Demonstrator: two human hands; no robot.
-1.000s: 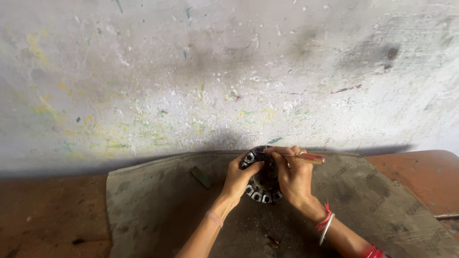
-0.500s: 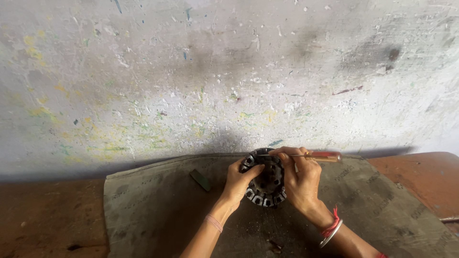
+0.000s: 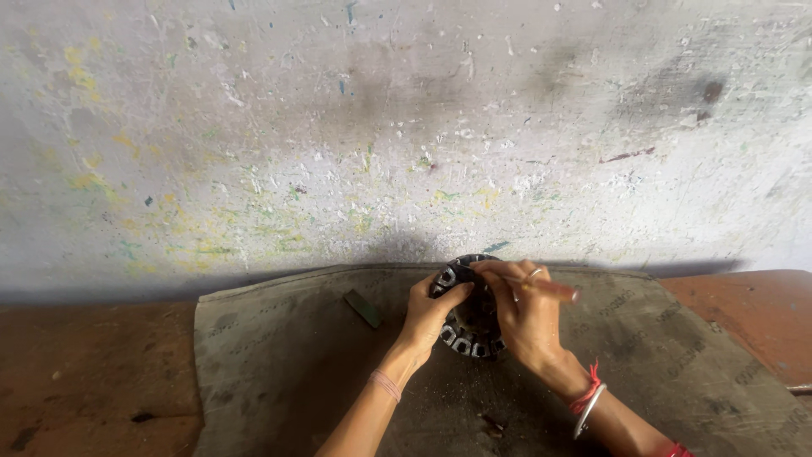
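Observation:
A dark round metal part with slots around its rim (image 3: 470, 338), like a motor stator, stands tilted on a grey mat (image 3: 279, 372). My left hand (image 3: 430, 313) grips its left rim. My right hand (image 3: 524, 315) rests on its right side and holds a thin stick-like tool with a reddish handle (image 3: 554, 289), whose tip points into the part's top. A ring is on one finger and bangles are on the right wrist.
A small dark green flat piece (image 3: 363, 308) lies on the mat left of the part. The mat lies on a reddish-brown floor (image 3: 85, 372) against a paint-flecked white wall (image 3: 406, 135). Small debris (image 3: 491, 421) lies on the mat near my arms.
The view has shifted slightly. My right hand has moved a little on the part while the tool's handle swung right; my left hand keeps its grip on the rim.

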